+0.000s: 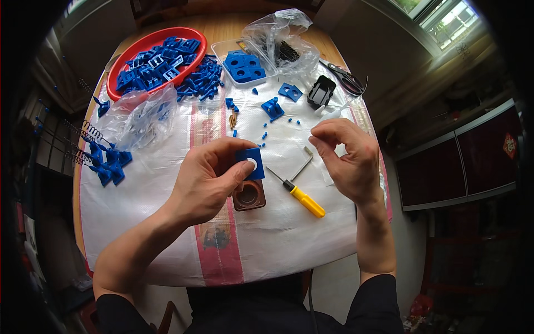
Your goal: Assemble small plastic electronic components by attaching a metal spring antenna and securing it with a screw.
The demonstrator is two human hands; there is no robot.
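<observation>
Between the thumb and fingers of my left hand (203, 181) is a flat blue square plate (256, 171) with a round hole that shows white. My right hand (355, 162) is raised to the right, thumb and forefinger pinched together; whatever they hold, if anything, is too small to make out. Just below the plate sits a brown square block with a round hollow (250, 197), partly covered by my left thumb. A yellow-handled screwdriver (307, 200) lies on the cloth between my hands, with a bent metal hex key (303, 166) beside it.
At the back left stands a red basin (111, 80) of blue plates, with a heap of blue pegs (204, 77) beside it. A clear box (257, 81) holds more plates. Scissors (347, 80) and a black container (321, 92) lie right; spring-tipped blue assemblies (108, 162) lie left.
</observation>
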